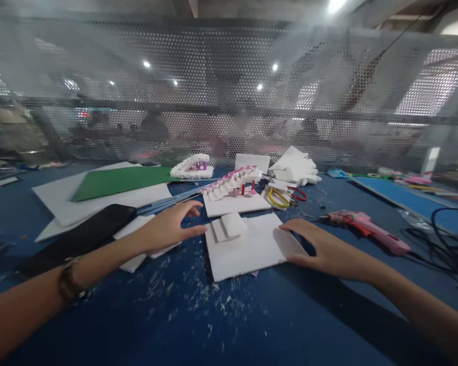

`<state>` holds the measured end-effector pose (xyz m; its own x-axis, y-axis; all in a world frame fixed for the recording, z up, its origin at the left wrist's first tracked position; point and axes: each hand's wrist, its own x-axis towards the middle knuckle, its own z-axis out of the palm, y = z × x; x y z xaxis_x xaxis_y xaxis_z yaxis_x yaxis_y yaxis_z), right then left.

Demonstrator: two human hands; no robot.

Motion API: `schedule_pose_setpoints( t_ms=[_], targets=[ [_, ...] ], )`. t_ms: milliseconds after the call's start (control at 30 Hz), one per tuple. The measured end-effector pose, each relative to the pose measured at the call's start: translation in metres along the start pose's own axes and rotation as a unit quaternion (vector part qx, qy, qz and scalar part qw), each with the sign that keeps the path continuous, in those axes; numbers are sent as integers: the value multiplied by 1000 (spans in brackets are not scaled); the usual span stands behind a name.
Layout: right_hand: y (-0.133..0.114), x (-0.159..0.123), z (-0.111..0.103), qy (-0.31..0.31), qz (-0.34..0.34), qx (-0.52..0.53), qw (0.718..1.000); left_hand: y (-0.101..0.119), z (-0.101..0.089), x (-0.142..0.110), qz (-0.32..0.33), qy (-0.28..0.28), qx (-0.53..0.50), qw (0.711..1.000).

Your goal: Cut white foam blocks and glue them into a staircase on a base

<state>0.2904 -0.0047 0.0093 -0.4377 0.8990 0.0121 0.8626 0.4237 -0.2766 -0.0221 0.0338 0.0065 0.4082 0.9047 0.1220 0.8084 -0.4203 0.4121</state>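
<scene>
A white foam board (252, 251) lies in front of me on the blue table (198, 325), with small stepped foam blocks (229, 227) glued near its far left corner. My left hand (168, 229) hovers open just left of the board, fingers stretched toward the blocks. At the board's right edge rests my right hand (324, 251), its fingers curled around a small white foam piece (286, 242). Behind the board stands a white foam staircase model (232, 185) with pink posts on its own base.
A pink glue gun (366, 231) and black cables (442, 244) lie to the right. Scissors (286, 195) and stacked foam pieces sit behind. Green sheet (118, 180), white boards and a black phone (80, 239) are on the left. Foam scraps litter the near table. Perforated mesh wall (229, 91) stands behind.
</scene>
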Motion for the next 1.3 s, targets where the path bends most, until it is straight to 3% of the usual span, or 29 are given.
schedule_pose_setpoints(
  t_ms=[100,300,533,833,1000,1300],
  targets=[
    [-2,-2,1,-23,11,-4,1000,-4,-1,-14,-2,-51,50,997],
    [2,0,10,18,37,-18,999,6,7,-24,102,-73,116,985],
    [2,-1,11,34,47,-36,998,5,19,-16,137,-35,82,987],
    [10,-3,13,35,44,-18,998,3,22,-15,134,-29,56,989],
    [4,-2,11,26,42,44,998,2,25,-16,104,2,66,992],
    [-17,-9,-7,-49,67,78,993,8,13,-23,75,-9,29,997]
  ],
)
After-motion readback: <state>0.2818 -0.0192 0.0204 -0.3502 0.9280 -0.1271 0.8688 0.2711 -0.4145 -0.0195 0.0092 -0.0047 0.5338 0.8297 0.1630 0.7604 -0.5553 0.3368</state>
